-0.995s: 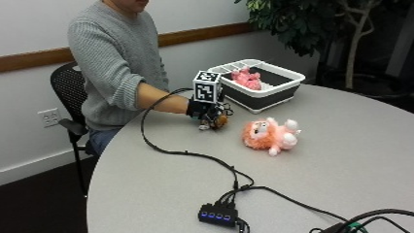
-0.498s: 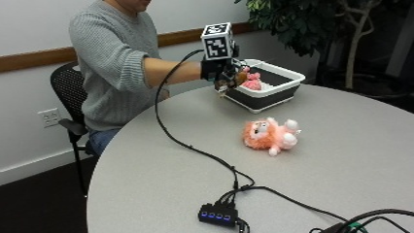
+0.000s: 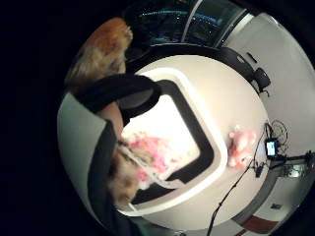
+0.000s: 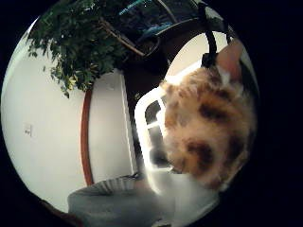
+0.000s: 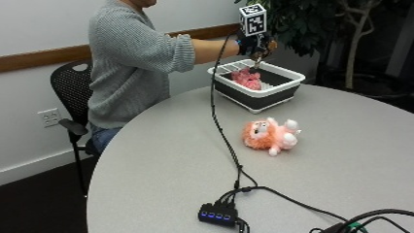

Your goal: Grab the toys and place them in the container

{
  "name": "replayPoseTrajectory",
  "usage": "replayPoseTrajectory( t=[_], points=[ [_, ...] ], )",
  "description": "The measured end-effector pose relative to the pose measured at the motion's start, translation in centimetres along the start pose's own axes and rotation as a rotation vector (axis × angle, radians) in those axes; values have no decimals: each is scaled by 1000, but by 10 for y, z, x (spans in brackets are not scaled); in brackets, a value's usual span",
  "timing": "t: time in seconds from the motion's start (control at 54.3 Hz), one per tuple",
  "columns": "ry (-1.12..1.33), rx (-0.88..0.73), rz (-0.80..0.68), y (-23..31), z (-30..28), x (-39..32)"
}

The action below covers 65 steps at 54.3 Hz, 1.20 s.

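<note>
A furry toy [image 4: 208, 137], tan with dark brown patches, fills much of the view, close against the palm. A bare fingertip [image 4: 232, 56] and a black strap [image 4: 208, 33] show beside it. Under the toy lies the white rim of the container [image 4: 144, 137]. Beyond are a leafy plant [image 4: 80, 42], a white wall with a wooden rail [image 4: 86, 137], and a grey knitted sleeve [image 4: 113, 201].

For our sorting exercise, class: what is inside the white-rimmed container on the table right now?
Inside the container lies one pink plush toy. The gloved right hand holds a brown spotted plush toy above it. The near wall hides part of the floor, so more cannot be ruled out.
</note>
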State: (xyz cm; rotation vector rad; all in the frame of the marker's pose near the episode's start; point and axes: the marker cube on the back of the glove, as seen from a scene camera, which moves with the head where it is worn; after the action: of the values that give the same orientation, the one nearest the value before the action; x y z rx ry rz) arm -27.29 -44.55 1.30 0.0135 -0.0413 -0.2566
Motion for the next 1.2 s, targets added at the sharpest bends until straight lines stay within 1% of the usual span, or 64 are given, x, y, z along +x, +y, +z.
replayPoseTrajectory(
  t=[0.092, 0.147, 0.258, 0.313, 0.442, 0.59, 0.737, 0.848, 0.922, 0.995, 1.087, 1.198],
  points=[
    [10, -2, 12, -1, 11, 5],
    [-8, -31, 32, 1, 23, 8],
    [-67, -226, 86, 6, 54, 14],
    [-100, -290, 92, 12, 62, 19],
    [-130, -300, 93, 20, 65, 25],
    [-63, -312, 77, 29, 59, 37],
    [-18, -321, 116, 33, 51, 60],
    [76, -325, 136, 40, 31, 105],
    [244, -310, 265, 43, 14, 152],
    [183, -290, 293, 50, -3, 193],
    [146, -257, 459, 64, -26, 261],
    [92, -261, 561, 79, -34, 315]
  ],
)
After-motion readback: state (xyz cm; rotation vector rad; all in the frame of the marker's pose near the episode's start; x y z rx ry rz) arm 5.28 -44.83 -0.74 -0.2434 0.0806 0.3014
